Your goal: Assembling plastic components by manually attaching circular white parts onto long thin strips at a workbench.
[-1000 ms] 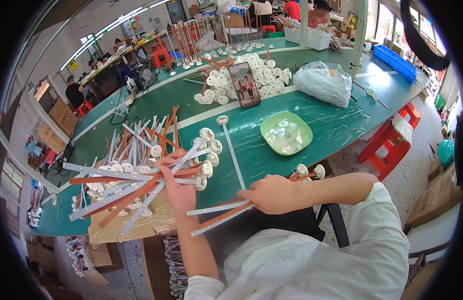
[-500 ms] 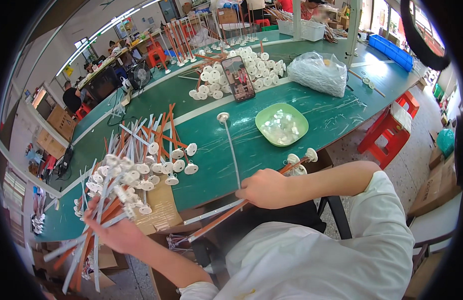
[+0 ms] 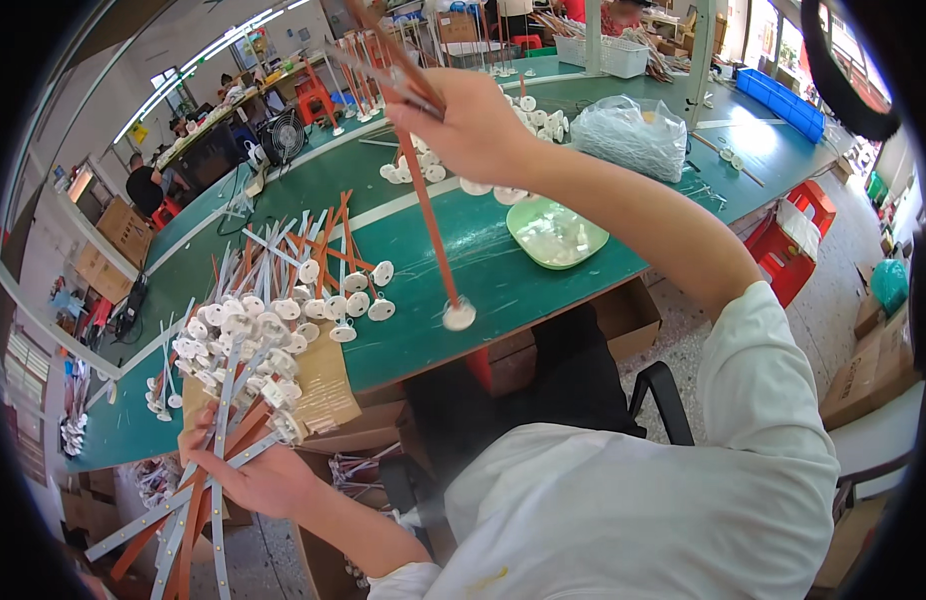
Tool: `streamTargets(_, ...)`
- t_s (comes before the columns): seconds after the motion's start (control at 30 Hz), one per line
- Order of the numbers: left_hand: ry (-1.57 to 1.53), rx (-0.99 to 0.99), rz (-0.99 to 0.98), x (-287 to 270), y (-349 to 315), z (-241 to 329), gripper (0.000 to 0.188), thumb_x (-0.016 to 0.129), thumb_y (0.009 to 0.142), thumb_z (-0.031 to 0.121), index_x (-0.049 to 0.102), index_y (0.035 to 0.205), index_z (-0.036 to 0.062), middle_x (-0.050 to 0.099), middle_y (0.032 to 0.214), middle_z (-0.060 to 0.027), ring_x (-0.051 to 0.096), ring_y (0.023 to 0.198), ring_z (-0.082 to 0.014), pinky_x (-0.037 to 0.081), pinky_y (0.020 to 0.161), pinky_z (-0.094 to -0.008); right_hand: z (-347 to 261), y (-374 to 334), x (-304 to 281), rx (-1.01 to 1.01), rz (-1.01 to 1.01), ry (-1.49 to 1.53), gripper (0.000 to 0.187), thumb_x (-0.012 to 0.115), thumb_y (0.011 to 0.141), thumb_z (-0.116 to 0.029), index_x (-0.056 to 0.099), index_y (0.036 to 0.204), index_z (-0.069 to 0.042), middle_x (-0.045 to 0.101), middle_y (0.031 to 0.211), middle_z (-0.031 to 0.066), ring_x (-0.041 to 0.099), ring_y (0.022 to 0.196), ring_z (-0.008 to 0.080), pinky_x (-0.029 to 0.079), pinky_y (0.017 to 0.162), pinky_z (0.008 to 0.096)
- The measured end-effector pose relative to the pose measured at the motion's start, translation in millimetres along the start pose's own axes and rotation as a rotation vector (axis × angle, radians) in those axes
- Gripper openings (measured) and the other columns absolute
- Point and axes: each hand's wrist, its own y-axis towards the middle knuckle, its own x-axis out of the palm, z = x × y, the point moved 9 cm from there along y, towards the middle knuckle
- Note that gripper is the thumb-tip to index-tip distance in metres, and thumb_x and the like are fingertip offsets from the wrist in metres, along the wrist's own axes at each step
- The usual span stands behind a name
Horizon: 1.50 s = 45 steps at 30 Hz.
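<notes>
My left hand point(image 3: 258, 482) is closed around a bundle of grey and brown strips point(image 3: 208, 500) with white round discs at their upper ends. The bundle's discs crowd against a heap of similar discs point(image 3: 283, 310) at the table's left. Raised over the middle of the table, my right hand point(image 3: 478, 125) grips several brown and grey strips point(image 3: 413, 75). From it a brown strip point(image 3: 430, 220) slants down to a white disc point(image 3: 460, 314) near the table's front edge. More white discs show below my right wrist, and my hand hides things behind it.
A green bowl point(image 3: 553, 250) of small clear pieces sits right of centre, partly behind my right forearm. Beyond it lies a clear plastic bag point(image 3: 633, 135). Cardboard point(image 3: 323, 395) lies under the left heap. A red stool point(image 3: 783, 250) stands at the right; a black armrest point(image 3: 668, 400) is beside me.
My right hand has risen from the front edge to above the table's middle, carrying strips. The grey strip no longer lies on the table. My left hand has shifted slightly right with its bundle.
</notes>
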Motion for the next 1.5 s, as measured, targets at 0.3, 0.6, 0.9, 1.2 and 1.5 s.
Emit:
streamTargets(0.3,0.046,-0.161,-0.032,8,-21,-28,0.026,0.043,0.103,0.032,0.052,0.102,0.0072,0.055,0.108,-0.0081,0.053,0.110,-0.0236,0.041,0.105,-0.0451,0,-16,36,-0.088,0.199,0.078,0.014,0.061,0.090,-0.016,0.059,0.089,-0.003,0.059,0.074,0.0115,0.062,0.069,0.0270,0.046,0.063,0.0394)
streamTargets(0.6,0.104,-0.221,-0.023,-20,-36,-37,0.025,0.042,0.104,0.028,0.055,0.105,0.0066,0.057,0.111,-0.0088,0.054,0.110,-0.0231,0.042,0.104,-0.0428,-14,-43,88,-0.003,0.145,0.370,0.013,0.065,0.083,-0.013,0.057,0.085,-0.003,0.059,0.071,0.0156,0.060,0.066,0.0359,0.047,0.061,0.0428)
streamTargets(0.9,0.139,-0.277,0.112,-29,-47,-53,0.028,0.039,0.105,0.031,0.052,0.103,0.0063,0.051,0.109,-0.0103,0.050,0.110,-0.0243,0.043,0.101,-0.0450,33,-74,108,0.237,-0.161,0.437,0.016,0.063,0.088,-0.019,0.060,0.092,-0.004,0.061,0.067,0.0104,0.058,0.058,0.0228,0.047,0.060,0.0346)
streamTargets(1.2,0.191,-0.281,0.085,-25,-50,-58,0.027,0.041,0.104,0.031,0.053,0.104,0.0063,0.053,0.109,-0.0106,0.052,0.109,-0.0244,0.043,0.103,-0.0458,45,-92,99,0.315,-0.277,0.471,0.017,0.057,0.095,-0.020,0.060,0.099,-0.004,0.066,0.078,0.0076,0.060,0.069,0.0143,0.048,0.067,0.0306)
streamTargets(1.5,0.233,-0.319,0.075,-17,-57,-69,0.027,0.042,0.104,0.031,0.052,0.104,0.0054,0.055,0.111,-0.0143,0.053,0.110,-0.0253,0.045,0.100,-0.0489,71,-113,89,0.565,-0.304,0.667,0.023,0.056,0.096,-0.017,0.065,0.111,-0.001,0.072,0.095,0.0104,0.068,0.093,0.0153,0.053,0.083,0.0308)
